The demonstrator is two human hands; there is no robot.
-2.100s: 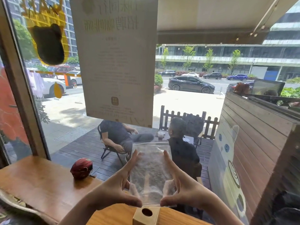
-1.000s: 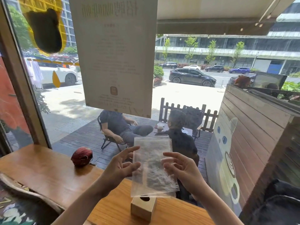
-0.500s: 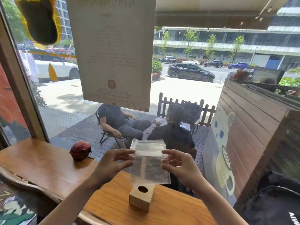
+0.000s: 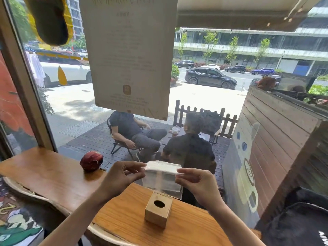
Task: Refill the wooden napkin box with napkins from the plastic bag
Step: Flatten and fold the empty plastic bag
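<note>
While both hands pinch the plastic bag (image 4: pixel 162 176) above the wooden napkin box (image 4: pixel 158 211) | left hand (image 4: pixel 122 176), right hand (image 4: pixel 195 181) clamp top corners | risk: yanking the seal spills napkins beside the box

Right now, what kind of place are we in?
Probably a café, at a window counter. A wooden table holds a wooden napkin box, a printed notice hangs on the glass, and outside people sit on a deck beside an iced drink.
</note>
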